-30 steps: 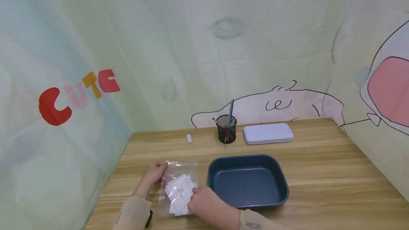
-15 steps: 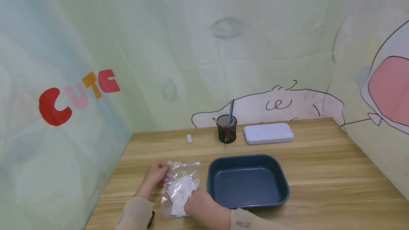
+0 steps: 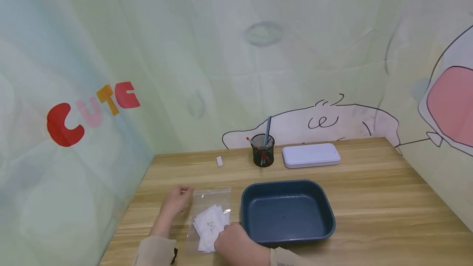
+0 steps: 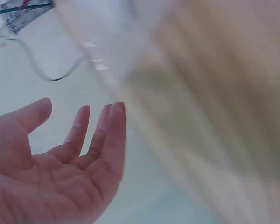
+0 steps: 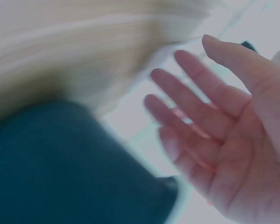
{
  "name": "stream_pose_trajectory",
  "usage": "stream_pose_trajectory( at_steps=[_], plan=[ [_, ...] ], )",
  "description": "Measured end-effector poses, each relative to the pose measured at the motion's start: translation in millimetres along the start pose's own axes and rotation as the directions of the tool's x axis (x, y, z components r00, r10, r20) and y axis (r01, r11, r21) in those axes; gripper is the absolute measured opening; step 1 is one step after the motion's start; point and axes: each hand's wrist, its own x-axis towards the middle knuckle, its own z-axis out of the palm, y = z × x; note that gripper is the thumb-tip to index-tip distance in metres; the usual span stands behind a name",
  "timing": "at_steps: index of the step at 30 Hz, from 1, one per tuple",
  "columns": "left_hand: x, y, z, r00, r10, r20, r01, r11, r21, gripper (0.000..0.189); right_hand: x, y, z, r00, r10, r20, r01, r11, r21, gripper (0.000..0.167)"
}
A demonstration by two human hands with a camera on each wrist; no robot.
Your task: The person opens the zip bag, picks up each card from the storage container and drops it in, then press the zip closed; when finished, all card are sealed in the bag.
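Observation:
A clear zip bag (image 3: 212, 198) with a small stack of white square packets (image 3: 211, 227) inside lies flat on the table. My left hand (image 3: 175, 200) is at the bag's upper left corner; in the left wrist view its fingers (image 4: 114, 126) are spread loosely and hold nothing. By the bag's lower right edge is my right hand (image 3: 236, 241), seen from its back, its fingertips hidden from the head. The right wrist view shows its fingers (image 5: 196, 105) relaxed with nothing in them. To the right stands a dark blue plastic tray (image 3: 288, 212).
Along the back of the wooden table (image 3: 377, 200) are a small white eraser-like block (image 3: 219, 161), a black mesh pen cup (image 3: 263, 155) with pens and a pale flat case (image 3: 311, 155). A printed curtain (image 3: 207, 52) hangs behind and at the sides.
My left hand has let go of the bag's upper left corner and drawn slightly left. The bag has shifted a little to the right and lies flatter; the tray stays put.

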Motion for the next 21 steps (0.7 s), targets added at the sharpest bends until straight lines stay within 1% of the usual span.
stream_pose_trajectory(
  at_steps=[2, 3, 4, 5, 6, 7, 8, 9, 10, 11, 12, 13, 14, 15, 16, 17, 18, 19, 20, 21],
  plan=[
    [-8.2, 11.5, -3.8, 0.998, 0.057, -0.026, -0.056, 0.998, 0.035, 0.043, -2.4, -0.6, -11.8, 1.000, 0.004, 0.006, -0.004, 0.998, 0.058, 0.023],
    [-12.1, 18.3, -5.1, 0.996, 0.083, -0.043, -0.081, 0.996, 0.041, 0.042, -4.0, 0.9, -19.1, 1.000, -0.007, 0.008, 0.006, 0.995, 0.104, 0.025],
    [-16.0, 25.4, -5.5, 0.992, 0.111, -0.066, -0.108, 0.993, 0.043, 0.040, -5.8, 3.6, -27.2, 1.000, -0.022, 0.010, 0.020, 0.985, 0.173, 0.025],
    [-20.0, 32.7, -5.6, 0.987, 0.134, -0.086, -0.131, 0.991, 0.040, 0.039, -8.3, 7.6, -35.7, 0.999, -0.041, 0.010, 0.037, 0.965, 0.259, 0.025],
    [-23.7, 39.9, -4.9, 0.980, 0.162, -0.112, -0.159, 0.986, 0.043, 0.037, -11.2, 12.6, -45.2, 0.998, -0.064, 0.014, 0.055, 0.935, 0.349, 0.024],
    [-27.0, 46.2, -3.6, 0.970, 0.197, -0.142, -0.190, 0.980, 0.059, 0.035, -15.0, 18.4, -54.8, 0.997, -0.074, 0.020, 0.057, 0.889, 0.455, 0.021],
    [-30.1, 52.5, -1.7, 0.959, 0.229, -0.169, -0.219, 0.973, 0.073, 0.033, -19.8, 25.1, -64.2, 0.997, -0.073, 0.012, 0.055, 0.842, 0.537, 0.019],
    [-32.7, 58.1, 0.7, 0.946, 0.259, -0.196, -0.247, 0.965, 0.084, 0.031, -25.7, 32.4, -72.7, 0.998, -0.060, -0.018, 0.059, 0.802, 0.594, 0.016],
    [-35.3, 62.8, 3.4, 0.931, 0.290, -0.223, -0.274, 0.957, 0.100, 0.030, -32.2, 39.8, -81.4, 0.998, -0.031, -0.047, 0.054, 0.765, 0.642, 0.015],
    [-37.7, 67.1, 6.2, 0.916, 0.315, -0.250, -0.295, 0.949, 0.113, 0.028, -39.4, 47.5, -89.5, 0.995, 0.013, -0.100, 0.057, 0.749, 0.660, 0.016],
    [-39.4, 70.8, 9.2, 0.898, 0.340, -0.281, -0.316, 0.940, 0.128, 0.027, -47.0, 55.4, -97.5, 0.985, 0.074, -0.153, 0.049, 0.737, 0.674, 0.018],
    [-40.6, 73.9, 12.3, 0.878, 0.364, -0.312, -0.334, 0.931, 0.145, 0.025, -54.9, 63.5, -104.7, 0.967, 0.147, -0.209, 0.036, 0.731, 0.681, 0.018],
    [-41.8, 77.2, 15.1, 0.858, 0.387, -0.338, -0.353, 0.922, 0.158, 0.024, -63.2, 72.0, -111.1, 0.936, 0.222, -0.272, 0.019, 0.742, 0.670, 0.019],
    [-42.2, 80.0, 17.9, 0.837, 0.409, -0.362, -0.368, 0.912, 0.179, 0.022, -71.9, 80.7, -116.6, 0.897, 0.297, -0.327, -0.001, 0.742, 0.670, 0.019],
    [-42.6, 82.6, 20.5, 0.814, 0.434, -0.385, -0.383, 0.901, 0.205, 0.021, -81.2, 89.8, -121.4, 0.853, 0.375, -0.363, -0.028, 0.727, 0.686, 0.021],
    [-42.0, 84.7, 22.9, 0.792, 0.458, -0.403, -0.397, 0.888, 0.231, 0.020, -90.7, 99.4, -124.7, 0.801, 0.452, -0.392, -0.057, 0.710, 0.702, 0.020],
    [-41.1, 86.2, 25.0, 0.770, 0.482, -0.418, -0.409, 0.876, 0.255, 0.019, -100.3, 109.3, -127.1, 0.748, 0.530, -0.400, -0.091, 0.678, 0.729, 0.019],
    [-39.7, 87.1, 26.8, 0.749, 0.504, -0.431, -0.419, 0.863, 0.281, 0.019, -109.6, 119.9, -127.7, 0.694, 0.595, -0.405, -0.124, 0.653, 0.747, 0.019],
    [-38.2, 87.5, 28.4, 0.732, 0.521, -0.439, -0.426, 0.853, 0.303, 0.018, -118.8, 130.8, -126.5, 0.636, 0.654, -0.410, -0.154, 0.628, 0.763, 0.020],
    [-35.9, 87.1, 29.8, 0.718, 0.534, -0.446, -0.427, 0.844, 0.324, 0.018, -127.3, 142.2, -123.1, 0.577, 0.701, -0.420, -0.174, 0.607, 0.775, 0.021]
  ],
)
